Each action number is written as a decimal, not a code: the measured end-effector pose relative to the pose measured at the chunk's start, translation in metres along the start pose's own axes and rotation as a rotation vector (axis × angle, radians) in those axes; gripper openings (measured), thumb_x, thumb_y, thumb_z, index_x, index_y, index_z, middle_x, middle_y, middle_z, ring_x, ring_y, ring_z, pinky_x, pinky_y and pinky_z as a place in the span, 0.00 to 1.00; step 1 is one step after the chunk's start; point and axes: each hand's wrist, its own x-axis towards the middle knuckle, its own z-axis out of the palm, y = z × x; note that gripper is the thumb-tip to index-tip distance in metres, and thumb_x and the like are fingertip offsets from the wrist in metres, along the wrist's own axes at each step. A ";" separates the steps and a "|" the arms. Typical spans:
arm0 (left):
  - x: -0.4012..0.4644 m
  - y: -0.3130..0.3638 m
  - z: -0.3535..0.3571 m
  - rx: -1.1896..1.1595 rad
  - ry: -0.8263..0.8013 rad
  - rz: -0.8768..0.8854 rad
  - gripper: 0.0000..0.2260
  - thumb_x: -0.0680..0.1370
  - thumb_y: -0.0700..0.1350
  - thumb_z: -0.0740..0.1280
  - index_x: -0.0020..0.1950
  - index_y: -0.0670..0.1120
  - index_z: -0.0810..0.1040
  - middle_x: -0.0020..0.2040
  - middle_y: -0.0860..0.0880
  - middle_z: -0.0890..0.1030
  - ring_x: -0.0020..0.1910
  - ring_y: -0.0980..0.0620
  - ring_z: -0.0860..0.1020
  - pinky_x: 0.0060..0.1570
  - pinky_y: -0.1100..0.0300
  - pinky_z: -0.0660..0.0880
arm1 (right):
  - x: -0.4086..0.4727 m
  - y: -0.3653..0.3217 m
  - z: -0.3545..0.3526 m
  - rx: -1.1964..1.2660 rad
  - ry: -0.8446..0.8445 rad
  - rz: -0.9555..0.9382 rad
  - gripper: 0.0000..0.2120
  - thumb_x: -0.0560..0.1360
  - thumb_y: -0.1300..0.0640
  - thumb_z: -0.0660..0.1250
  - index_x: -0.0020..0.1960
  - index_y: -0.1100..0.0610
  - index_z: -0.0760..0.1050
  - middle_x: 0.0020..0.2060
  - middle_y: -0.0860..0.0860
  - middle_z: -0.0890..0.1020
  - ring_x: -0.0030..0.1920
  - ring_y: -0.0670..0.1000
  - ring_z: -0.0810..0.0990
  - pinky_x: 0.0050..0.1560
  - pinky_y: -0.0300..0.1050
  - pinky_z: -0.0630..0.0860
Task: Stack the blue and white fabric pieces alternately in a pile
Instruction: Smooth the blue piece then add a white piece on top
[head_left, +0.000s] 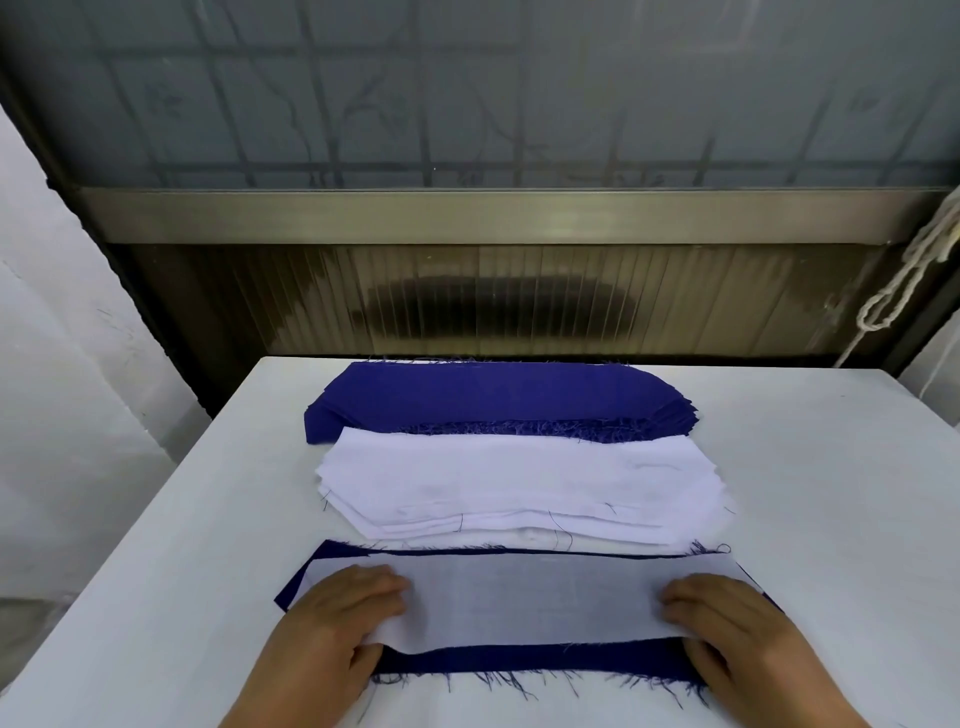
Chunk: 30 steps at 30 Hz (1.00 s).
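Our left hand (332, 618) and right hand (727, 623) lie spread flat on the thin white fabric piece (530, 603); it is limp and light, so we should pinch its corners.

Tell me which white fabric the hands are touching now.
The single white piece nearest the person, lying on a blue piece. The left hand and right hand rest on its ends; the white stack behind lies untouched.
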 end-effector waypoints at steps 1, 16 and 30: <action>0.000 -0.001 0.000 0.003 -0.001 -0.006 0.17 0.68 0.43 0.59 0.47 0.50 0.86 0.56 0.58 0.81 0.59 0.62 0.75 0.65 0.69 0.65 | 0.000 0.000 0.000 0.005 -0.004 -0.006 0.23 0.81 0.55 0.52 0.41 0.56 0.85 0.45 0.46 0.84 0.50 0.43 0.78 0.50 0.39 0.74; -0.003 -0.012 0.006 0.011 0.066 -0.044 0.10 0.69 0.47 0.64 0.40 0.51 0.85 0.51 0.58 0.82 0.53 0.61 0.77 0.55 0.67 0.70 | 0.003 -0.005 -0.009 0.094 -0.111 0.095 0.19 0.78 0.42 0.60 0.42 0.51 0.84 0.47 0.43 0.82 0.47 0.42 0.80 0.48 0.37 0.75; -0.006 -0.018 -0.021 0.054 -0.093 -0.183 0.15 0.63 0.67 0.68 0.36 0.57 0.75 0.56 0.63 0.75 0.53 0.69 0.69 0.57 0.80 0.57 | 0.009 -0.008 -0.012 0.083 -0.123 0.198 0.10 0.73 0.51 0.64 0.39 0.51 0.82 0.45 0.41 0.81 0.44 0.41 0.79 0.47 0.34 0.73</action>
